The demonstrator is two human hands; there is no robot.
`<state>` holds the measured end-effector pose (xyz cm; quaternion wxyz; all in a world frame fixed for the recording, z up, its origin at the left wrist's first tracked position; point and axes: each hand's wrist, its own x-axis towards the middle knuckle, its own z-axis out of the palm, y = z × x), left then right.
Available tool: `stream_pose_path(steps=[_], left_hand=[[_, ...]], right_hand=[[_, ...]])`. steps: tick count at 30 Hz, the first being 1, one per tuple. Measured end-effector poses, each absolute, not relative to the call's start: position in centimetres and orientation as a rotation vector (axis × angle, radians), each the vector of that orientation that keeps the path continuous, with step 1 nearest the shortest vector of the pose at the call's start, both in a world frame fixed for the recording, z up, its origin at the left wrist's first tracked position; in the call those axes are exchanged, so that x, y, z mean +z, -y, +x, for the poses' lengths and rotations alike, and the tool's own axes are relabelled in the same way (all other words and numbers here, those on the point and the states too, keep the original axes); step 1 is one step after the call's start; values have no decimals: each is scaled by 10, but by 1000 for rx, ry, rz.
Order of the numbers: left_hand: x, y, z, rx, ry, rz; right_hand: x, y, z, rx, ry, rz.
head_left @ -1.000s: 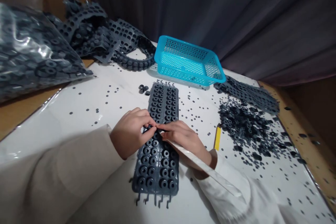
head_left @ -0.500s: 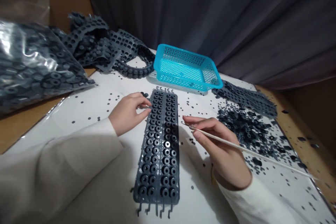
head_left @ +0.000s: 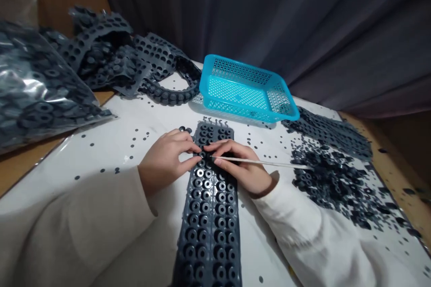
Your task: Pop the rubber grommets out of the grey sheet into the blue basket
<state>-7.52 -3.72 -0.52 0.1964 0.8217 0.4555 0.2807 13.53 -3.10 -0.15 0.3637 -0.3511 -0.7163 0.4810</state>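
A long dark grey moulded rubber sheet [head_left: 211,215] with rows of round, ring-topped knobs lies lengthwise before me on the white table surface. My left hand [head_left: 173,154] is at its left edge, thumb and forefinger closed round a knob in the upper part. From the other side my right hand [head_left: 247,168] reaches over the sheet and pinches a thin white stick [head_left: 269,162] with a dark, thin tip. That tip is close to the left fingertips among the knobs; whether it touches one is hidden by the fingers.
Behind the sheet stands a blue plastic basket [head_left: 249,112]. Small black rubber bits [head_left: 330,175] are heaped at the right, below another knobbed sheet [head_left: 333,132]. Crumpled sheets [head_left: 107,54] and a clear bag of rubber parts [head_left: 43,94] occupy the left. Small dark discs are scattered about.
My right hand has moved left with the stick, from beside the sheet to over it. The left fingertips have shifted from the edge onto the knobs. The view has shifted slightly.
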Motion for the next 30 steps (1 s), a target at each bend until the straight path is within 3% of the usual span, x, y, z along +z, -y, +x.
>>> stream_pose_path(steps=[30], left_hand=[[-7, 38, -73, 785, -1295, 2294]], right_hand=[[0, 35, 137, 945, 2107, -782]])
